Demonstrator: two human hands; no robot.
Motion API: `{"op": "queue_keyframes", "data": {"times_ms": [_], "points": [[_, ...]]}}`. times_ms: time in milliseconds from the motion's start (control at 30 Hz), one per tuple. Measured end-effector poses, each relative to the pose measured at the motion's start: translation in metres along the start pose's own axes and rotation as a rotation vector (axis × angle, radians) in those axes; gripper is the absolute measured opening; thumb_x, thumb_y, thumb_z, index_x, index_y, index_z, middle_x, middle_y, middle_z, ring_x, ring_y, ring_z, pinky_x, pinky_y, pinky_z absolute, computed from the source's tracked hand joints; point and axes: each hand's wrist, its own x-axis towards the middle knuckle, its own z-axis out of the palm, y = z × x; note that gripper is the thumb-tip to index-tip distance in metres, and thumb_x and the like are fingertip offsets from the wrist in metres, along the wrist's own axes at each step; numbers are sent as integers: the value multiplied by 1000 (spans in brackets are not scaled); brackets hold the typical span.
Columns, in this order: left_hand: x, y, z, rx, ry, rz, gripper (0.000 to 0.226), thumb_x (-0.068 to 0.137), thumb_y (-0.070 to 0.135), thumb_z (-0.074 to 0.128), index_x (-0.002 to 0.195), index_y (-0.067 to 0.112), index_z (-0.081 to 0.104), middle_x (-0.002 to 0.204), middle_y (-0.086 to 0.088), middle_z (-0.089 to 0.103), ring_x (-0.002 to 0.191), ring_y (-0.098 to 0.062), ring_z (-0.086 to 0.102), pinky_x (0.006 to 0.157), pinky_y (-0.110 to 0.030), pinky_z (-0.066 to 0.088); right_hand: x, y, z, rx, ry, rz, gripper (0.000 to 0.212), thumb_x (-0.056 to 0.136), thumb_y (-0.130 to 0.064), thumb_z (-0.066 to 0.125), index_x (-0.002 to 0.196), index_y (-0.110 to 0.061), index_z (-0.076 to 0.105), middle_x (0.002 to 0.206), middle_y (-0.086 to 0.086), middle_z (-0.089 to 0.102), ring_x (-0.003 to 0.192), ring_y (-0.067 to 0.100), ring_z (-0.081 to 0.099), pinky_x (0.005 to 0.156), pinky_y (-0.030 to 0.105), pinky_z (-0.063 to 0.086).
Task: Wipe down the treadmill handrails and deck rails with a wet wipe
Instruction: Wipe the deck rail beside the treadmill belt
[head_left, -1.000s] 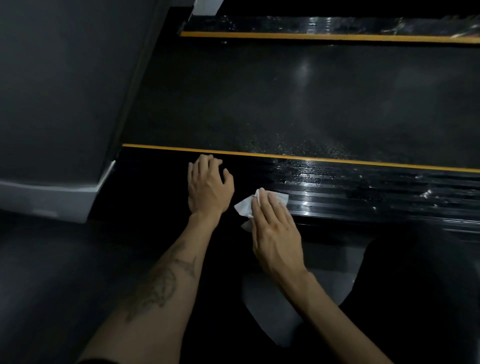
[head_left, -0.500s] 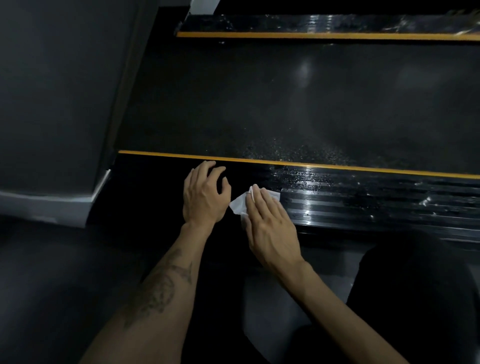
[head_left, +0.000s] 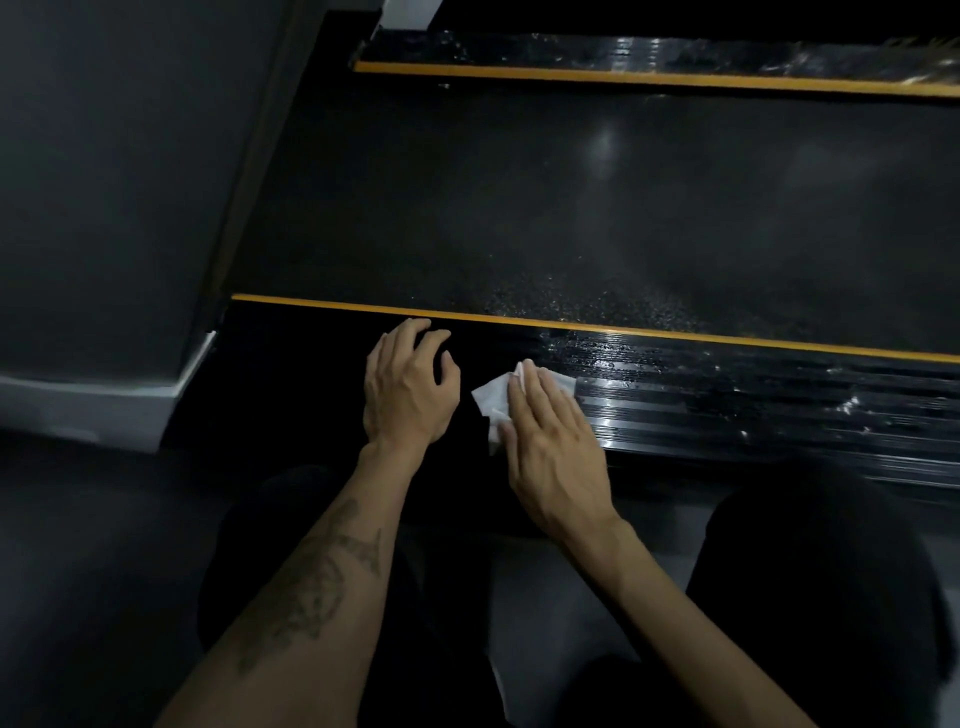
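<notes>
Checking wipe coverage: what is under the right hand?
A white wet wipe lies flat beneath the right hand on the near deck rail. Its edges show beside the fingers; the middle is covered.

Both forearms are bare, no sleeves showing. Left forearm (head_left: 311, 587) has a dark tattoo running along it. Legs are in black trousers (head_left: 821, 597), knees apart.

right hand (head_left: 550, 447) flat on wet wipe (head_left: 493, 399) | left hand (head_left: 408, 387) on deck rail (head_left: 727, 400)
</notes>
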Motion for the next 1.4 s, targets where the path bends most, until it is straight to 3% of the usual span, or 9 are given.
{"op": "queue_keyframes", "data": {"times_ms": [133, 333, 533, 767, 900, 1033, 1267, 1400], "points": [[-1, -1, 2, 13, 0, 19, 31, 96, 22, 59, 124, 14, 69, 132, -5, 61, 124, -25, 57, 110, -50, 43, -22, 0, 5, -6, 104, 79, 58, 110, -34, 24, 153, 0, 42, 164, 17, 32, 154, 29, 28, 124, 41, 25], [-2, 1, -2, 29, -33, 30, 33, 98, 24, 57, 128, 14, 67, 135, -6, 60, 127, -26, 55, 111, -50, 41, 11, -5, -1, -42, -19, -32, 59, 112, -38, 18, 162, -7, 22, 171, 11, 14, 159, 22, 8, 128, 36, 11], [-2, 2, 0, 31, -35, 56, 35, 98, 25, 59, 130, 15, 68, 136, -8, 60, 128, -28, 54, 112, -50, 40, -11, -4, 3, 10, 62, 69, 56, 112, -33, 33, 157, 0, 34, 167, 17, 23, 156, 29, 20, 127, 40, 19], [-3, 2, -1, 31, -59, 70, 37, 98, 26, 58, 132, 16, 67, 137, -7, 59, 130, -26, 53, 114, -49, 38, 20, 3, -7, -79, -39, -38, 60, 112, -41, 16, 163, -8, 18, 171, 11, 12, 159, 23, 7, 128, 36, 11], [-5, 3, -1, -3, -29, 64, 35, 96, 23, 61, 129, 14, 69, 135, -7, 61, 128, -27, 55, 111, -50, 41, 3, -7, 0, -26, 2, 79, 61, 112, -39, 21, 161, -3, 21, 170, 16, 14, 159, 27, 10, 128, 40, 14], [-5, 4, -1, 3, -47, 59, 36, 99, 23, 58, 132, 15, 68, 138, -6, 59, 131, -25, 53, 112, -49, 40, 13, -12, 1, -43, -10, -17, 60, 112, -38, 21, 162, -5, 20, 171, 13, 14, 159, 26, 9, 128, 38, 13], [-6, 6, 0, -10, -18, 41, 34, 96, 22, 60, 128, 14, 70, 134, -6, 62, 127, -26, 56, 111, -48, 41, 8, -8, 4, -14, 4, 91, 62, 112, -41, 21, 162, -5, 20, 171, 15, 12, 159, 25, 7, 129, 39, 11], [-5, 5, 1, 1, -18, 43, 34, 97, 23, 59, 129, 15, 69, 134, -5, 61, 128, -25, 55, 111, -45, 40, 11, -8, 4, -38, -2, 15, 60, 112, -39, 21, 161, -5, 25, 170, 15, 17, 158, 27, 12, 127, 40, 16]]}}
